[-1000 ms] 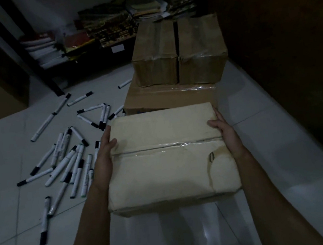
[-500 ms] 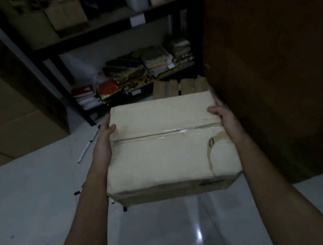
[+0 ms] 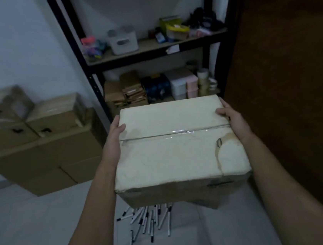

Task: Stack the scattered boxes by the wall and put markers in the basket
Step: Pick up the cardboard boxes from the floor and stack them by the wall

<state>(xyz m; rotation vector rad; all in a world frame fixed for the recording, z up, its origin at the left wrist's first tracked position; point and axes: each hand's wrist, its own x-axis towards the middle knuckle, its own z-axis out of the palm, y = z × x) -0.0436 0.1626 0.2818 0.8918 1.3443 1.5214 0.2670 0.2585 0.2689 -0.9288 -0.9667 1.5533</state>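
No legible writing anywhere. Stacked cardboard boxes (image 3: 38, 144) stand at the left wall; markers (image 3: 147, 218) lie scattered on the floor (image 3: 37, 227) beneath the held taped box (image 3: 175, 143). Left hand (image 3: 115, 131) and right hand (image 3: 230, 118) grip its opposite sides, thumbs on top, fingers curled around the edges, box carried before the shelf (image 3: 148, 51).

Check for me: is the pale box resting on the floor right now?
No, the left hand and right hand hold the pale box by its sides in the air, above the markers on the floor.
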